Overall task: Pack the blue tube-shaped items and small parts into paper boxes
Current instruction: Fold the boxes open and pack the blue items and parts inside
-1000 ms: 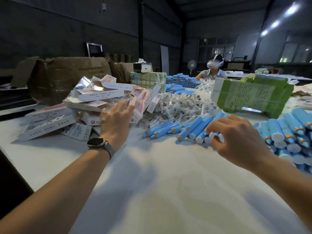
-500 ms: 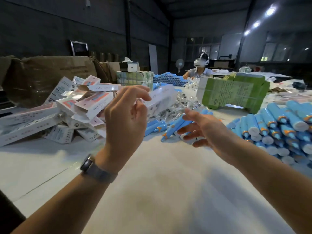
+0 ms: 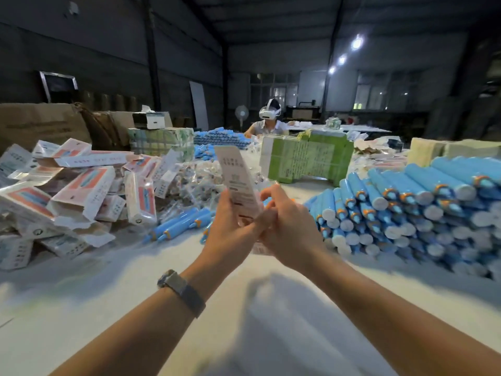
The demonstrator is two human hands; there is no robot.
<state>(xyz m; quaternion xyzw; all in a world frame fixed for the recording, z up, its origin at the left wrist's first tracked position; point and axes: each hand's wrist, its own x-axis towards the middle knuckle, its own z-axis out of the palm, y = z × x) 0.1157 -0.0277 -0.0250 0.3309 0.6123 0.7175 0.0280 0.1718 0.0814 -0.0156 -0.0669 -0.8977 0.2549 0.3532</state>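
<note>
My left hand (image 3: 229, 234) grips a long pink-and-white paper box (image 3: 237, 180) upright above the table, its top end pointing up and away. My right hand (image 3: 287, 226) meets the box's lower end, fingers curled against it beside my left fingers. A large stack of blue tubes (image 3: 406, 202) with white and orange ends lies to the right. Several loose blue tubes (image 3: 179, 226) rest just left of my hands. A heap of small parts in clear bags (image 3: 200, 177) sits behind them. Paper boxes (image 3: 81, 191) are piled at the left.
A green printed carton (image 3: 309, 156) stands behind my hands. Brown cardboard cartons (image 3: 40, 123) line the back left. Another person (image 3: 268, 120) wearing a headset sits at the far end beside more blue tubes (image 3: 219, 139). The white tabletop (image 3: 244, 321) stretches in front of me.
My left hand has lifted a paper box from the pile and turned it upright at the centre. My right hand left the loose tubes and came to the box's lower end.
</note>
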